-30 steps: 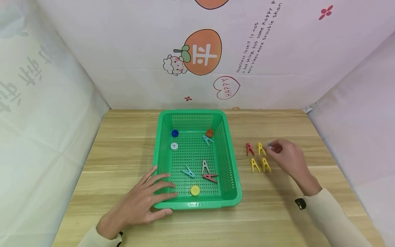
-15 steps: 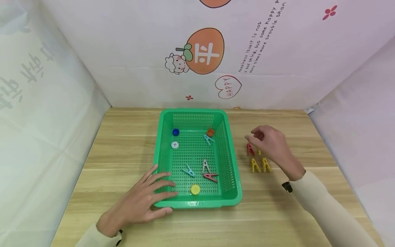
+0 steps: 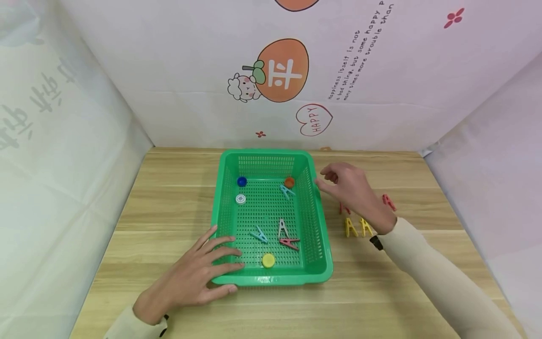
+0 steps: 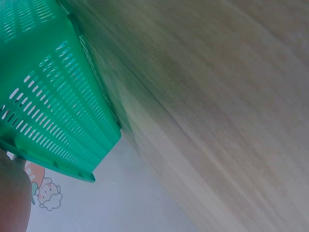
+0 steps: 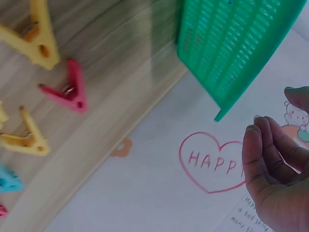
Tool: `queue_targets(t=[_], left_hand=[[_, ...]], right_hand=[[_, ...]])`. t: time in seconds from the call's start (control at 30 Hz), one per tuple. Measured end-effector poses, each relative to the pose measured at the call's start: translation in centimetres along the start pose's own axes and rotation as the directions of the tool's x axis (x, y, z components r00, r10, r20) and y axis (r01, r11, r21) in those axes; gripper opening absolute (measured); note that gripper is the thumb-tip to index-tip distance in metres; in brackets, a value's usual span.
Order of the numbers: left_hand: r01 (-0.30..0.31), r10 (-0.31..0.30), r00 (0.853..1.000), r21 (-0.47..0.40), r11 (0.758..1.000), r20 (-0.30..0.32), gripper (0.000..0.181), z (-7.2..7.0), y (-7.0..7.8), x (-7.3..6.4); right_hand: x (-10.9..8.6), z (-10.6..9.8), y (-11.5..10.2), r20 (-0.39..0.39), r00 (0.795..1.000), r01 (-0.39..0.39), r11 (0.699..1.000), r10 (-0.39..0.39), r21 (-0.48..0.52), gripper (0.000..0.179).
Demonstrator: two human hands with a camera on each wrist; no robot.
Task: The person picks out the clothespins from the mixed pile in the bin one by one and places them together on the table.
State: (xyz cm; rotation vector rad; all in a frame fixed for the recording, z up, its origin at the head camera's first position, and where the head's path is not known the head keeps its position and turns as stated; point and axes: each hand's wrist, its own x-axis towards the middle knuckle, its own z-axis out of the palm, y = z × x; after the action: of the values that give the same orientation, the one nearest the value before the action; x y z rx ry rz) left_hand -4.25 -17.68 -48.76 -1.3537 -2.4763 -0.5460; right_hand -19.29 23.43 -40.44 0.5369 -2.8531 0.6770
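Note:
My left hand rests with spread fingers over the near-left rim of the green basket; in the left wrist view only part of it shows at the edge. Beside the basket's right rim hovers my right hand, thumb apart from the loosely bent fingers and nothing between them. Inside the basket lie two light blue clothespins, a white clothespin and a red one. On the table, right of the basket, are yellow clothespins and red clothespins; a teal clothespin shows in the right wrist view.
The basket also holds a blue cap, a white cap, an orange cap and a yellow cap. Printed cloth hangs behind the wooden table and at both sides.
My right hand has moved left from the clothespins to the basket's right rim, uncovering a red clothespin at the far right. The left hand has stayed on the basket.

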Motion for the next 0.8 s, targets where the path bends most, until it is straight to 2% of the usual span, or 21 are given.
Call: queue_targets(t=[0.2, 0.37, 0.8], left_hand=[[-0.007, 0.007, 1.000, 0.006, 1.000, 0.006, 0.044, 0.0, 0.0, 0.0], [-0.005, 0.005, 1.000, 0.005, 1.000, 0.007, 0.043, 0.0, 0.0, 0.0], [-0.008, 0.008, 1.000, 0.011, 1.000, 0.001, 0.043, 0.1, -0.1, 0.0]], right_hand=[[1.3, 0.5, -1.4, 0.022, 0.997, 0.075, 0.997, -0.074, -0.011, 0.034], [2.4, 1.1, -2.3, 0.057, 0.990, 0.130, 0.990, -0.126, -0.057, 0.034], [4.4, 2.7, -3.7, 0.208, 0.966, 0.169, 0.984, -0.154, -0.055, 0.041]])
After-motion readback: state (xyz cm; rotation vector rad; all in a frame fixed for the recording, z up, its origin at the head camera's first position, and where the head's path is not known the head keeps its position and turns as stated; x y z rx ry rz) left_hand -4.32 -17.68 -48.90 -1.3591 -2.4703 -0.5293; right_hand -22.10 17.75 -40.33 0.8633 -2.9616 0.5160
